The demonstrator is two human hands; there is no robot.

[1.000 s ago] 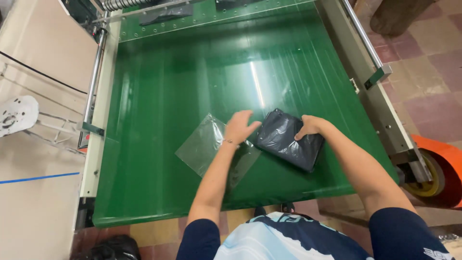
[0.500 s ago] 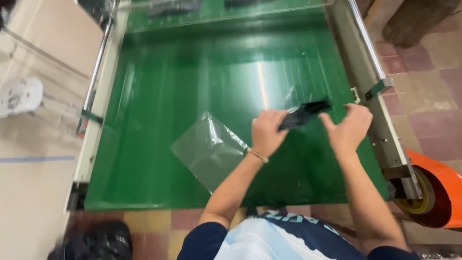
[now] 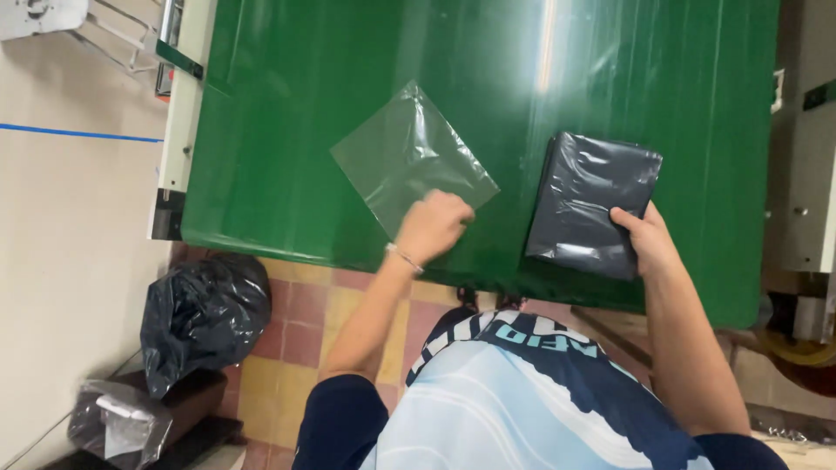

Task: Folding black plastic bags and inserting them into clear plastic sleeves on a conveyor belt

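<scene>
Two bags point(image 3: 409, 157) point(image 3: 592, 202) on green table point(image 3: 287, 130), black sack point(image 3: 205, 315) below

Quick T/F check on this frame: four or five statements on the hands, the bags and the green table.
1. The left hand rests on the corner of the clear plastic bag. True.
2. The right hand holds a red box. False: its grip is on the dark wrapped packet.
3. The packet lies on top of the clear bag. False: they sit apart on the green table.
4. A black bin bag sits on the floor left of the person. True.
5. Both hands are raised off the table. False: both are down on the items.
</scene>
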